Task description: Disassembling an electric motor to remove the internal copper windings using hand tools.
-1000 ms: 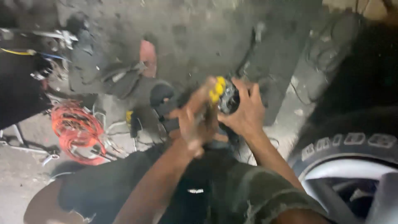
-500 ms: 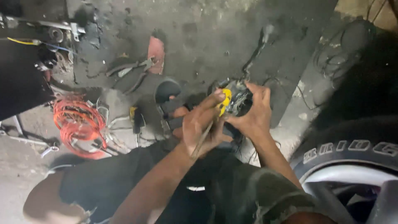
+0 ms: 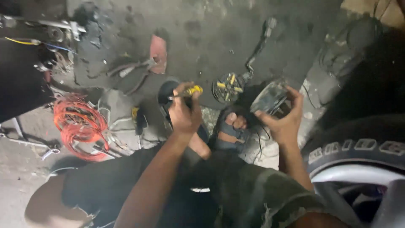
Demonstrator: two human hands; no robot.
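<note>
Hands apart: left hand is clamped on a yellow-handled screwdriver, held level; right hand grips a round grey housing, tilted toward the camera, seemingly for inspection. Between them a sandalled foot rests on the concrete floor. Just beyond lies a round part with yellow terminals. Left, an orange cable coil; right, a tyre.

Dim, uneven light leaves the concrete floor grey and the left edge and upper right corner almost black, while the whole picture is soft and grainy, with slight motion blur on both hands and the tyre smeared.
</note>
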